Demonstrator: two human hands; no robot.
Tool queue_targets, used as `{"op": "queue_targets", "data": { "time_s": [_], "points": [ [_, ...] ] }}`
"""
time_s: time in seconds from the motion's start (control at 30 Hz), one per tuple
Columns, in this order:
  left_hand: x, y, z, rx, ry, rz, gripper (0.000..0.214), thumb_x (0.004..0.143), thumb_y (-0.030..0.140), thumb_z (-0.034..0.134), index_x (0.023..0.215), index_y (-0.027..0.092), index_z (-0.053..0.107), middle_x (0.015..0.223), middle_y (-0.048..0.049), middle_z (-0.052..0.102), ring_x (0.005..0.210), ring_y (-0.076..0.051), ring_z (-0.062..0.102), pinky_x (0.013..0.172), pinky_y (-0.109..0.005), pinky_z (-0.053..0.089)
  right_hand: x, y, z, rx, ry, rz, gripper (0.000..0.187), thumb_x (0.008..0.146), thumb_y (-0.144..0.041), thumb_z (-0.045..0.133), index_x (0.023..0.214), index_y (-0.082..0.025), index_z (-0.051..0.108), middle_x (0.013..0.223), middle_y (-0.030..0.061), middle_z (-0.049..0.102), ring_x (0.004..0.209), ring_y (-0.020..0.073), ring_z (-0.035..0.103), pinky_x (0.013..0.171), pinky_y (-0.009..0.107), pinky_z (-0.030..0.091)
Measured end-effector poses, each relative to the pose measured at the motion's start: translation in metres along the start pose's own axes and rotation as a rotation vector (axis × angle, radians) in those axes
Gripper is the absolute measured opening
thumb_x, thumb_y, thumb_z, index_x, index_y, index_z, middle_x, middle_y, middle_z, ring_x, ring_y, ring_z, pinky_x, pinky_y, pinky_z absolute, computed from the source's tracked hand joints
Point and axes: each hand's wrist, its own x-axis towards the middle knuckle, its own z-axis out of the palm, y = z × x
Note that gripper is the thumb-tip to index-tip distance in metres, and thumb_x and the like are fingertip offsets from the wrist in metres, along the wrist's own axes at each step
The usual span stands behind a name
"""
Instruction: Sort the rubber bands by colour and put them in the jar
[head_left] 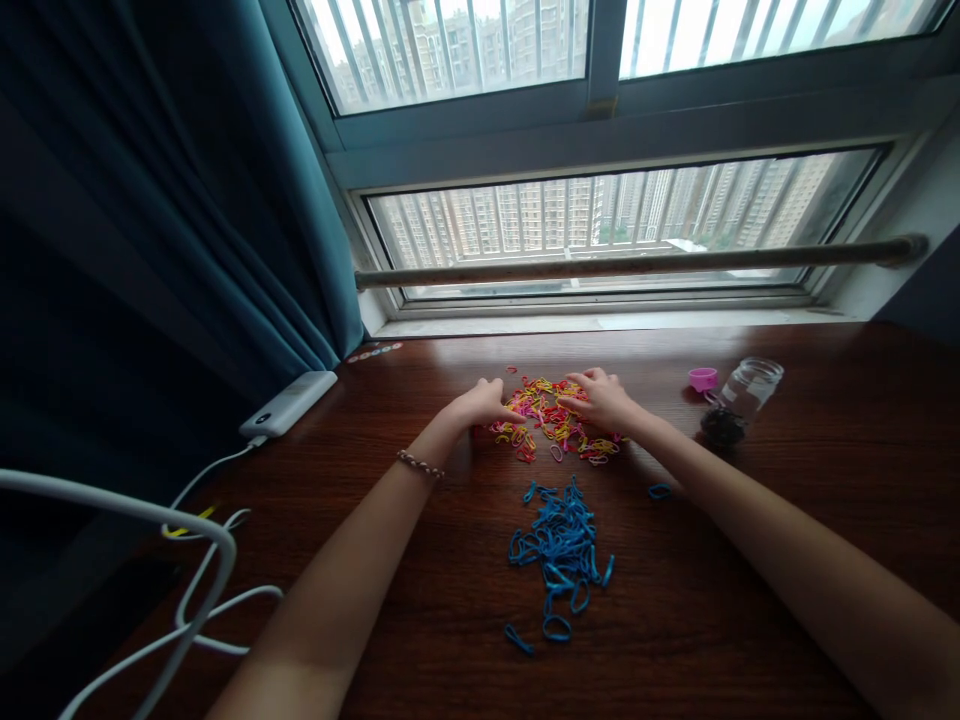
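Observation:
A loose pile of small red, yellow and pink rubber bands [553, 412] is spread over the dark wooden table [435, 650]. At the pile's left edge rests my left hand [482, 403], its thumb and fingers apart. My right hand [602, 400] reaches onto the right side of the pile with fingers spread, touching the bands. Neither hand visibly grips a band. Nearer to me lies a separate heap of blue rubber bands [562, 540]. One stray blue band [659, 491] is beside my right forearm.
A clear jar [752, 385] with dark contents leans at the right, beside a small pink cup-shaped piece [703, 379]. On the left are a white power strip or adapter [290, 403], white cables [225, 560] and a blue curtain [300, 230]. A barred window [585, 215] stands behind.

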Motion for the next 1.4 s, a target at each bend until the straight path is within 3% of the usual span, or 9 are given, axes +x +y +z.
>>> {"op": "queue_targets", "data": {
  "time_s": [0.1,0.3,0.5,0.67,0.87,0.97,1.07,1.2,1.4],
  "points": [
    [0.012,0.001,0.015,-0.088,0.087,0.150,0.064,0.053,0.053,0.067,0.102,0.014,0.055,0.101,-0.0118,0.059,0.086,-0.022,0.057,0.068,-0.025,0.043,-0.004,-0.006,0.014,0.004,-0.065,-0.150,0.054,0.070,-0.059,0.053,0.118,-0.033,0.051,0.122,0.0110,0.046,0.107,0.0340,0.039,0.086,0.046,0.033],
    [0.021,0.008,0.028,-0.232,0.268,0.240,0.022,0.066,0.026,0.058,0.083,0.014,0.065,0.078,-0.0050,0.065,0.072,-0.017,0.058,0.063,-0.023,0.043,0.000,-0.008,0.019,0.328,0.023,-0.378,0.015,0.074,-0.022,0.058,0.085,-0.019,0.069,0.090,0.0064,0.063,0.081,0.0172,0.056,0.076,0.028,0.042],
    [0.014,0.010,0.009,-0.482,0.429,0.353,0.022,0.072,0.023,0.052,0.086,0.012,0.065,0.076,-0.0045,0.066,0.069,-0.014,0.059,0.063,-0.023,0.044,0.011,0.007,-0.006,0.668,0.227,-0.203,0.018,0.071,-0.028,0.059,0.081,-0.015,0.068,0.073,0.0033,0.067,0.068,0.0154,0.061,0.063,0.025,0.046],
    [0.009,0.010,-0.003,-0.567,0.386,0.426,0.024,0.077,0.027,0.050,0.088,0.012,0.063,0.079,-0.0060,0.067,0.070,-0.014,0.060,0.062,-0.023,0.045,0.017,0.014,-0.020,0.801,0.255,-0.128,0.026,0.071,-0.037,0.058,0.082,-0.013,0.064,0.071,0.0050,0.065,0.062,0.0141,0.060,0.056,0.025,0.048],
    [0.005,0.006,-0.011,-0.378,0.278,0.449,0.029,0.078,0.034,0.049,0.094,0.014,0.064,0.090,-0.0063,0.067,0.079,-0.016,0.060,0.072,-0.025,0.044,0.013,0.010,-0.034,0.907,0.122,-0.159,0.027,0.065,-0.036,0.064,0.080,-0.013,0.064,0.074,0.0070,0.067,0.069,0.0154,0.062,0.065,0.029,0.051],
    [0.000,0.002,-0.015,-0.210,0.152,0.342,0.040,0.067,0.035,0.062,0.102,0.015,0.061,0.101,-0.0086,0.064,0.084,-0.019,0.060,0.073,-0.025,0.044,0.009,0.011,-0.044,0.857,-0.050,-0.180,0.025,0.062,-0.031,0.067,0.080,-0.013,0.066,0.081,0.0077,0.068,0.074,0.0154,0.062,0.069,0.028,0.050],
    [-0.008,0.001,-0.019,0.001,0.086,0.114,0.061,0.053,0.041,0.072,0.106,0.014,0.058,0.107,-0.0133,0.061,0.091,-0.025,0.059,0.072,-0.026,0.045,0.009,0.016,-0.048,0.732,-0.221,-0.167,0.023,0.063,-0.028,0.067,0.080,-0.013,0.068,0.079,0.0074,0.068,0.072,0.0152,0.062,0.066,0.026,0.050],
    [-0.019,0.007,-0.023,0.204,-0.026,-0.184,0.043,0.061,0.043,0.066,0.088,0.010,0.065,0.095,-0.0194,0.064,0.086,-0.028,0.061,0.065,-0.028,0.044,0.010,0.022,-0.047,0.506,-0.276,-0.141,0.021,0.064,-0.029,0.066,0.076,-0.012,0.069,0.070,0.0066,0.067,0.064,0.0148,0.061,0.056,0.023,0.048],
    [-0.013,0.013,-0.016,0.141,-0.101,-0.107,0.026,0.072,0.034,0.056,0.077,0.010,0.066,0.081,-0.0145,0.068,0.067,-0.021,0.062,0.056,-0.025,0.042,0.007,0.018,-0.048,0.475,-0.449,-0.099,0.046,0.065,-0.033,0.068,0.107,-0.015,0.060,0.082,0.0083,0.067,0.063,0.0128,0.061,0.053,0.020,0.049]
  ]
}}
